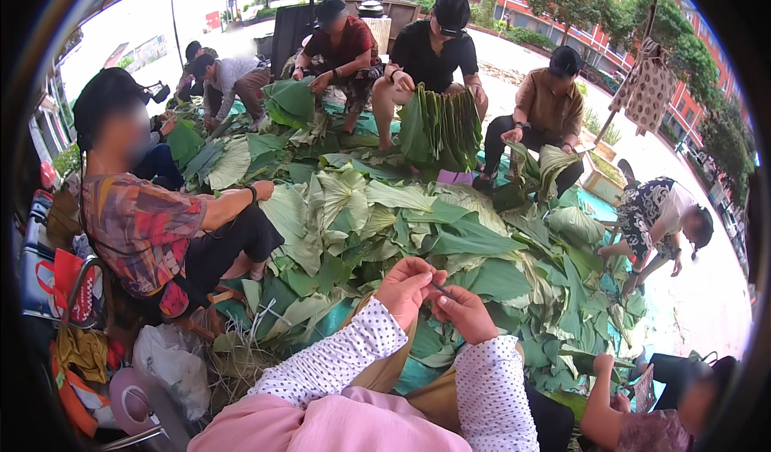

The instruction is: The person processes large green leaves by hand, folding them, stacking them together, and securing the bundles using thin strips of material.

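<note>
In front of my lap, my left hand (405, 290) and my right hand (466, 314) are close together, fingers pinched. Between them runs a thin, dark, stick-like piece (442, 291); its exact kind is too small to make out. The right hand grips its near end, and the left fingertips close at its other end. Just beyond my hands spreads a big heap of large green leaves (474, 239), some dark and flat, others pale and crumpled.
Several people sit around the heap handling leaves; one in black holds a hanging row of leaves (438, 130). At left lie a white plastic bag (170, 368), a red bag (60, 283) and dry strands (237, 372). Teal sheeting (414, 374) shows under the leaves.
</note>
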{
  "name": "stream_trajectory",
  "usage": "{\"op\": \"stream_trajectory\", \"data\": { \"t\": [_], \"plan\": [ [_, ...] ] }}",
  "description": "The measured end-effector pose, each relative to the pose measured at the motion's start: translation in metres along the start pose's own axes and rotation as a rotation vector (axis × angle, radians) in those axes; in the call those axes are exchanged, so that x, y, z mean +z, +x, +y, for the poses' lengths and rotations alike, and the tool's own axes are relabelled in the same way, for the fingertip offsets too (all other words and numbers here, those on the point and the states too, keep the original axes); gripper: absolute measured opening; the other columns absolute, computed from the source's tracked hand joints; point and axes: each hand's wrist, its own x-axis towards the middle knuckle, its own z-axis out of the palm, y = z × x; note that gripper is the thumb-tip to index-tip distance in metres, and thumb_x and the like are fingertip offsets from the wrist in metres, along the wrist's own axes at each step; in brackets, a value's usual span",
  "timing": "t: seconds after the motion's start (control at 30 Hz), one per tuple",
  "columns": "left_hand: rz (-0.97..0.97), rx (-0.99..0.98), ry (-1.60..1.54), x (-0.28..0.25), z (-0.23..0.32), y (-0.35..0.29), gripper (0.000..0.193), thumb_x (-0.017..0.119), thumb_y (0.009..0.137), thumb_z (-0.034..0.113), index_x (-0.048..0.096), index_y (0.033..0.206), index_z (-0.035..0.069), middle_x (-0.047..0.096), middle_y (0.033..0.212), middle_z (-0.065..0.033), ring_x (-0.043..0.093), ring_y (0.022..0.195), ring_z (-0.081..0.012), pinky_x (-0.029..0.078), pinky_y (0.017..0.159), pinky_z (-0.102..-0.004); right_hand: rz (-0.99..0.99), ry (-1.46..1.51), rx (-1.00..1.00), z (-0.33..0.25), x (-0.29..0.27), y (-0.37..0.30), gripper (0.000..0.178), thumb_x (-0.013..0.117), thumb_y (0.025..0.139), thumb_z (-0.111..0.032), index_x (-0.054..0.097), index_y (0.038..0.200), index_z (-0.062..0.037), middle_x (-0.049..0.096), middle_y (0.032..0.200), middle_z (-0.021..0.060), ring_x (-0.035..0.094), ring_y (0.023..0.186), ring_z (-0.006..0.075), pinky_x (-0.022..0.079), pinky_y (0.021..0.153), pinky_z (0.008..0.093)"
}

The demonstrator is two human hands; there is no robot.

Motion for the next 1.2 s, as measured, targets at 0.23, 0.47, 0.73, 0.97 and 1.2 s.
{"op": "stream_trajectory", "data": {
  "t": [0.23,0.47,0.73,0.97,1.2],
  "plan": [
    [0.18,0.076,0.064,-0.012,0.003,0.006,0.016,0.057,0.086,-0.006,0.057,0.096,0.006,0.064,0.092,-0.0073,0.065,0.093,-0.0236,0.053,0.084,-0.0358,0.216,0.11,-0.085,-0.011,-0.006,-0.007,0.02,0.055,0.097,-0.018,0.063,0.095,0.0002,0.058,0.073,0.0007,0.049,0.065,0.0076,0.04,0.062,0.0219],
    [0.132,-0.1,0.854,-0.029,-0.001,-0.003,0.032,0.064,0.088,0.006,0.054,0.118,0.001,0.058,0.088,-0.0036,0.056,0.076,-0.0117,0.05,0.074,-0.0264,0.309,-0.027,-0.063,-0.01,-0.005,-0.002,0.023,0.056,0.097,-0.023,0.063,0.089,-0.0027,0.056,0.071,-0.0017,0.047,0.064,0.0058,0.038,0.059,0.0208],
    [-0.273,0.139,1.16,-0.028,-0.013,-0.01,0.035,0.058,0.089,-0.001,0.056,0.123,0.002,0.064,0.101,-0.0066,0.06,0.087,-0.0115,0.049,0.077,-0.0257,0.139,-0.177,-0.076,-0.001,0.0,-0.002,0.024,0.057,0.097,-0.025,0.064,0.088,-0.004,0.056,0.071,-0.0035,0.046,0.064,0.0042,0.037,0.057,0.0203],
    [-0.039,-0.233,0.923,-0.013,0.003,-0.011,0.011,0.057,0.094,0.011,0.055,0.1,0.002,0.062,0.084,-0.0044,0.059,0.07,-0.0098,0.05,0.064,-0.0247,0.159,-0.154,-0.077,0.004,0.0,-0.003,0.024,0.064,0.092,-0.02,0.058,0.108,-0.0026,0.061,0.091,0.0014,0.055,0.083,0.0081,0.046,0.073,0.0237],
    [0.03,-0.002,0.41,0.012,0.022,-0.012,0.01,0.051,0.097,0.011,0.053,0.104,0.004,0.066,0.095,-0.0118,0.066,0.078,-0.0184,0.056,0.071,-0.0324,-0.23,-0.02,-0.017,0.015,-0.005,0.001,0.036,0.065,0.091,-0.017,0.053,0.121,-0.0024,0.06,0.106,0.0013,0.057,0.096,0.0123,0.047,0.087,0.028]
  ]
}}
